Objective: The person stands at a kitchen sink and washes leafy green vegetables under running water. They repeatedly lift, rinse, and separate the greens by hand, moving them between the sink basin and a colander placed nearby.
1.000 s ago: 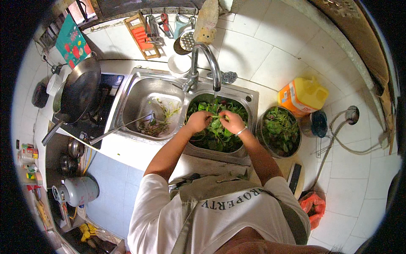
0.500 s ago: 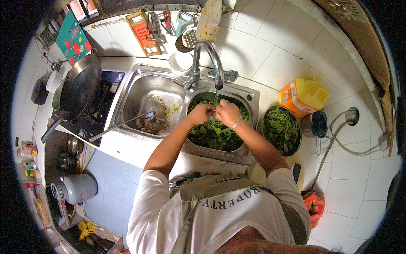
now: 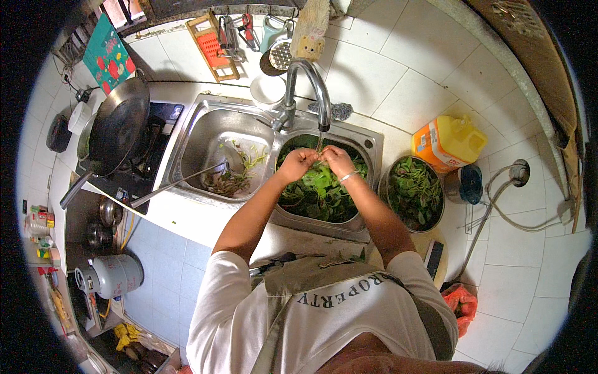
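Note:
My left hand [image 3: 298, 164] and my right hand [image 3: 337, 164] meet over the right sink basin, fingers closed on a leafy green sprig [image 3: 321, 165]. A thin stream of water runs from the curved chrome faucet [image 3: 322, 106] to my fingers. Beneath my hands, a pile of loose greens [image 3: 324, 199] fills the right basin. The left steel basin [image 3: 198, 134] holds scraps of stems and leaves [image 3: 227, 184] and a long-handled ladle [image 3: 177, 183]. A pot of greens [image 3: 414, 190] stands just right of the sink.
A wok [image 3: 115, 134] sits on the black cooktop at the left. A white bowl [image 3: 266, 89] is behind the faucet, below hanging utensils [image 3: 229, 40]. At right stand a yellow jug [image 3: 447, 142] and a dark container [image 3: 467, 181]. A gas cylinder [image 3: 118, 274] is low at left.
Over the last second both hands have moved up and closer together, into the water stream under the faucet, still gripping greens.

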A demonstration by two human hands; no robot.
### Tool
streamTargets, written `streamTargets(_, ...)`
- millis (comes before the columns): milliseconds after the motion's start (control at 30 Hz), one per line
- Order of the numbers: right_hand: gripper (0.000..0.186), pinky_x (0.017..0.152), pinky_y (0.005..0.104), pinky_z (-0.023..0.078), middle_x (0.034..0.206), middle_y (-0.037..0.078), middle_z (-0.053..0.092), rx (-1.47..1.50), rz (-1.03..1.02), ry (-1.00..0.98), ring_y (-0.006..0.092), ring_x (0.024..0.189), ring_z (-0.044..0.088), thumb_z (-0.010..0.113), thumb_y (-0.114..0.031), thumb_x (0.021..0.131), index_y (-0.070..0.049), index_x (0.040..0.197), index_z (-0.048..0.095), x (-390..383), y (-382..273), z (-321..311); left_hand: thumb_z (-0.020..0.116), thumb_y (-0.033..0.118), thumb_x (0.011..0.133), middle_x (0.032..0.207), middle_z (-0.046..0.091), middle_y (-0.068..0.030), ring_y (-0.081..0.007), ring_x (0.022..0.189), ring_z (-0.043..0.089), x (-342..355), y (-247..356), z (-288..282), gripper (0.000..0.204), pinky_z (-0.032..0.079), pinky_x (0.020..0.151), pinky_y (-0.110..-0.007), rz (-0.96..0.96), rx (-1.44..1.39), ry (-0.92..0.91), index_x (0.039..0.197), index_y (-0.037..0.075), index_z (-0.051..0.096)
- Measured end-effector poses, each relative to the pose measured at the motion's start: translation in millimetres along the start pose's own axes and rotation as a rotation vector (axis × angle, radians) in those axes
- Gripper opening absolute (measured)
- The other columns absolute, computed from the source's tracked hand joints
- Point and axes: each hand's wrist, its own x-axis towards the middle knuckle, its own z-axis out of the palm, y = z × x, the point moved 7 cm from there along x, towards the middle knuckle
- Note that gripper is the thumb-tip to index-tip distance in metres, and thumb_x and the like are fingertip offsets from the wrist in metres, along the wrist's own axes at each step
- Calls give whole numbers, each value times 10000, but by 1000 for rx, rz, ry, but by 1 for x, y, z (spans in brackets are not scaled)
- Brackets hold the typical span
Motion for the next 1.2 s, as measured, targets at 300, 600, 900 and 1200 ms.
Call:
streamTargets(300, 223, 706, 290, 364, 637, 74, 491, -35, 28, -33, 178, 679, 459, 321, -165, 787, -22, 647, 420, -9, 39, -39, 535, 269, 732, 763, 578, -181, -304, 699, 573, -52, -57, -107, 264, 449, 632, -358, -378, 781, 222, 812, 24, 594)
streamTargets(600, 339, 661, 391, 441, 819, 162, 572, -845, 18, -300, 332, 757, 547, 595, -311, 654, -29, 838, 557, -38, 85, 34, 457, 112, 711, 949, 533, -168, -319, 815, 547, -78, -47, -87, 262, 452, 680, -395, -567, 1161, 128, 958, 68, 532)
streamTargets(900, 190, 609, 380, 440, 748, 151, 580, -706, -163, -166, 308, 671, 553, 551, -196, 725, -38, 824, 592, -50, 47, 33, 532, 89, 697, 967, 532, -147, -315, 871, 511, -43, -18, 9, 285, 420, 756, -367, 178, 723, -40, 981, 64, 527)
streamTargets(1200, 125, 535, 404, 417, 648, 115, 475, -693, -534, -47, 338, 570, 499, 562, -167, 678, -44, 697, 552, -40, -31, 25, 531, 181, 714, 739, 563, -128, -327, 755, 502, -15, 10, 0, 153, 396, 673, -404, 157, 869, -59, 748, 38, 577)
